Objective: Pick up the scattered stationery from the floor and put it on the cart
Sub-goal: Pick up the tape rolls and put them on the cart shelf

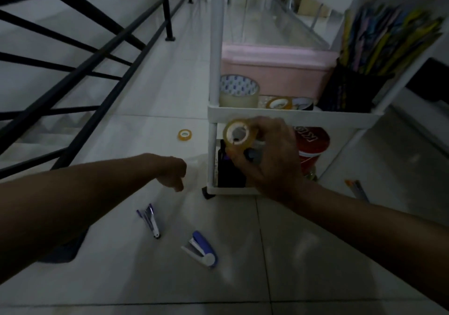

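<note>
My right hand (269,154) grips a yellowish tape roll (239,133) and holds it in front of the white cart (291,115), just below the rim of the top tray. My left hand (173,172) hangs over the floor with loosely curled fingers and nothing in it. On the tiles lie a small yellow tape roll (184,135), a bundle of pens (150,220) and a blue-and-white stapler (202,249). More pens (357,188) lie right of the cart. The top tray holds a large clear tape roll (239,91) and two smaller rolls (279,103).
A black metal railing (97,55) runs along the left, with stairs beyond it. On the cart stand a pink box (274,67) and a dark cup of coloured pencils (352,84). A red tin (313,142) sits on the lower shelf.
</note>
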